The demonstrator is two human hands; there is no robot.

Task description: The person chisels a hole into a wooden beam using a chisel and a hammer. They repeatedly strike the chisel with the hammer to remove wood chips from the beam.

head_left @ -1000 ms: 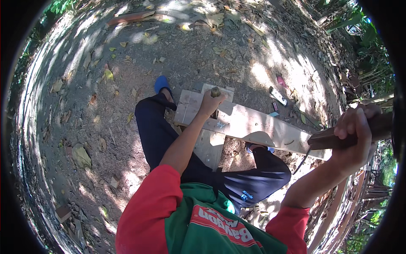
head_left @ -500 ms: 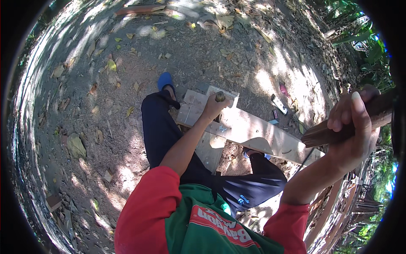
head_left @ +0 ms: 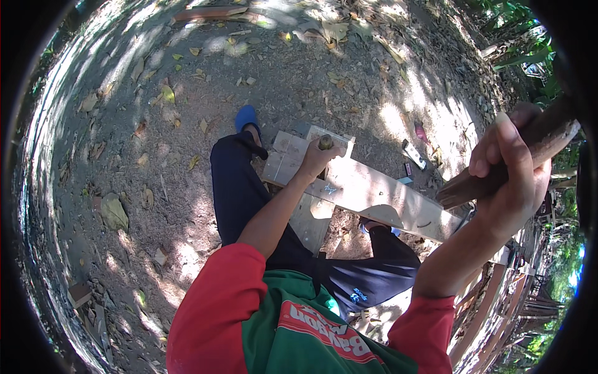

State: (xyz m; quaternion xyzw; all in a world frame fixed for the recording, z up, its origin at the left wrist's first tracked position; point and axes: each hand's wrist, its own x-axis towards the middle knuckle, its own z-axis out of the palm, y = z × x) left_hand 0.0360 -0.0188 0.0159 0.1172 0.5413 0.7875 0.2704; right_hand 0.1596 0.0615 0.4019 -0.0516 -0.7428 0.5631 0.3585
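My left hand [head_left: 316,163] is wrapped round the upright handle of a chisel [head_left: 325,142], whose round top end shows above the fist. Its blade is hidden by the hand. The fist rests at the left part of a long wooden plank [head_left: 380,190], beside a small block [head_left: 350,147]. Raised at the right, my right hand [head_left: 514,165] grips a thick, dark wooden mallet [head_left: 470,187], a rough club of wood. The mallet is apart from the chisel, and its far end runs out toward the picture's dark rim.
The plank lies across a low wooden bench [head_left: 309,223] between my legs. On the ground beyond its right part are a white tool-like object [head_left: 413,154], a small dark box [head_left: 408,169] and a red item [head_left: 420,133]. Dry leaves [head_left: 114,212] litter the dirt; timber [head_left: 210,12] lies far off.
My right hand has shifted slightly up and left, and the mallet has tilted more steeply. My left hand stays in place on the chisel.
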